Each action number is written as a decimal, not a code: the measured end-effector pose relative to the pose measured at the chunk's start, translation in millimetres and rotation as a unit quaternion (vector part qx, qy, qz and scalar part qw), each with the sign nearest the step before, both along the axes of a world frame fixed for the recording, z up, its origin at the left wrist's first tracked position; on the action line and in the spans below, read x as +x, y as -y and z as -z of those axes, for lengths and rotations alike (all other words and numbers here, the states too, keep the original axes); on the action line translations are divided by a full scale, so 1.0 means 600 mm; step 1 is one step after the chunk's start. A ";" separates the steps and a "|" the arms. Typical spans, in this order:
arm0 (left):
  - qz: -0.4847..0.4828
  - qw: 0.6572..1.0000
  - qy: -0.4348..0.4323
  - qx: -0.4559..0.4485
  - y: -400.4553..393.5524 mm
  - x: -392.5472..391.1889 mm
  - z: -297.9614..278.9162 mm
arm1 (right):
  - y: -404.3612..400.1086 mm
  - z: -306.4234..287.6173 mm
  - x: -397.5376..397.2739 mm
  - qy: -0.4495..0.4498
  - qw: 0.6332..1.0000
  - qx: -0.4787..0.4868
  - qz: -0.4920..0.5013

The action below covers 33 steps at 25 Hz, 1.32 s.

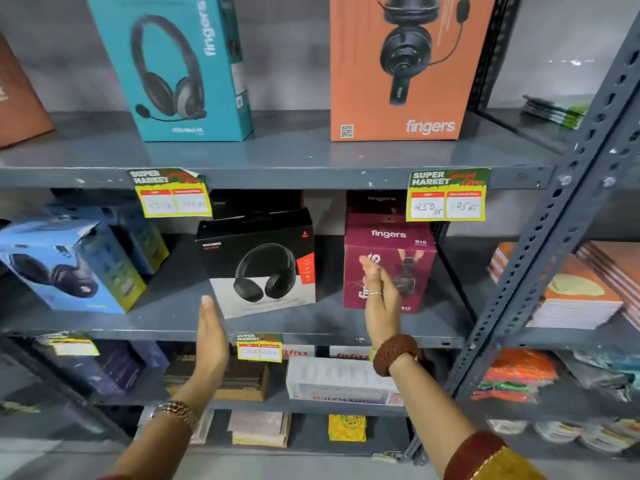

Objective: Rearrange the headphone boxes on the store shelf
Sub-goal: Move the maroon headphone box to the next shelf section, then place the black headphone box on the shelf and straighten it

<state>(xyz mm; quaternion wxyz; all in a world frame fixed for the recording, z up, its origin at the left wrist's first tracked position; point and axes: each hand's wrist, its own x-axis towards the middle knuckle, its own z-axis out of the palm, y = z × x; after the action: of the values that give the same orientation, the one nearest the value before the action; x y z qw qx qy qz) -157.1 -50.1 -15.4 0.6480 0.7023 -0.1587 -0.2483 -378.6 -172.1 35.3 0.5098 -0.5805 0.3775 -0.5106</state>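
Observation:
On the middle shelf (pixel 311 323) a black headphone box (pixel 258 261) stands slightly turned, with a maroon "fingers" box (pixel 408 251) to its right and a blue box (pixel 65 268) to its left. My left hand (pixel 211 334) is flat and open just below the black box's left corner. My right hand (pixel 379 299) is open, fingers straight, in front of the maroon box's left side; I cannot tell if it touches. On the top shelf stand a teal headphone box (pixel 180 67) and an orange one (pixel 405 67).
Price tags (pixel 448 195) hang from the shelf edges. A slotted metal upright (pixel 561 244) bounds the right side, with stacked notebooks (pixel 581 289) beyond it. Lower shelves hold a white box (pixel 339 379) and other packets. More black boxes sit behind the front row.

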 end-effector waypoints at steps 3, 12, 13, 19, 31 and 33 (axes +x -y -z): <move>0.017 1.000 0.008 -0.018 0.000 0.064 -0.022 | -0.002 0.002 0.073 -0.013 0.998 0.012 -0.063; 0.169 0.982 0.012 -0.083 0.056 0.148 -0.047 | 0.053 0.013 0.236 -0.020 0.990 0.140 0.002; 0.175 0.980 0.009 -0.095 0.057 0.148 -0.047 | 0.051 0.018 0.240 -0.009 0.990 0.136 0.028; 0.168 0.977 -0.009 -0.134 0.074 0.214 -0.042 | 0.019 0.026 0.265 -0.015 0.993 0.103 0.052; 0.186 0.971 0.010 -0.148 0.076 0.234 -0.030 | 0.007 0.022 0.274 -0.005 0.991 0.121 0.054; 0.180 0.972 0.013 -0.150 0.077 0.231 -0.033 | 0.003 0.020 0.272 -0.009 0.992 0.120 0.046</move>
<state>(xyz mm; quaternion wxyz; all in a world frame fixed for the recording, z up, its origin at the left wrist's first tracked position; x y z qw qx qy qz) -18.3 -96.5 4.6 0.6884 0.5601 -0.3263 -0.3254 -215.6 -173.8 23.0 0.5483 -0.5018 0.4671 -0.4789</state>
